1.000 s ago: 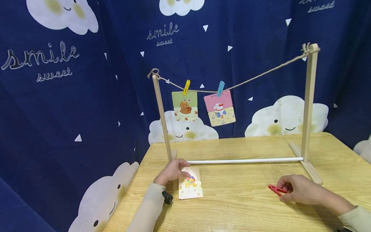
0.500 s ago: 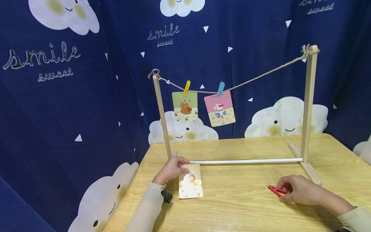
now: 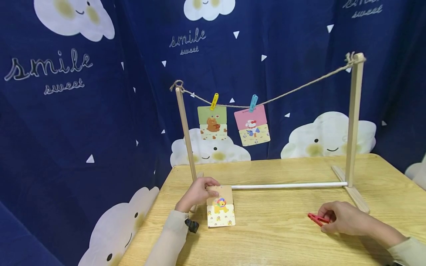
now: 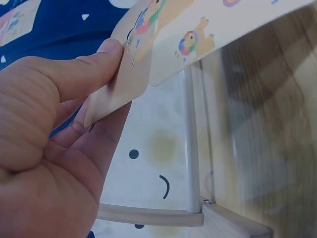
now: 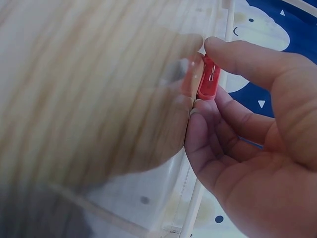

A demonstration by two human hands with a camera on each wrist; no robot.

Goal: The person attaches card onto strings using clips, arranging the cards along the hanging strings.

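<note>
My left hand (image 3: 199, 193) pinches a lion card (image 3: 221, 212) by its upper left edge, thumb in front and fingers behind. In the left wrist view the card (image 4: 133, 64) tilts away above the tabletop, bent at its middle fold. My right hand (image 3: 346, 218) holds a red clothespin (image 3: 318, 218) at the table's right side. Seen from the right wrist, the clothespin (image 5: 210, 77) sits between thumb and fingers, close over the glossy wood. A twine line (image 3: 306, 85) bears a bear card (image 3: 213, 123) under a yellow clothespin (image 3: 214, 101) and a rabbit card (image 3: 253, 125) under a blue clothespin (image 3: 253, 103).
Two wooden posts, the left (image 3: 186, 129) and the taller right (image 3: 354, 122), hold the twine. A white rod (image 3: 289, 186) joins them low down. The right post stands on a wooden foot (image 3: 356, 197) on the wooden table (image 3: 266, 240). A blue cloud-print curtain (image 3: 133, 111) hangs behind.
The lion card has come up off the table at its top, moving slightly up and right with my left hand. My right hand and the red clothespin stay in place.
</note>
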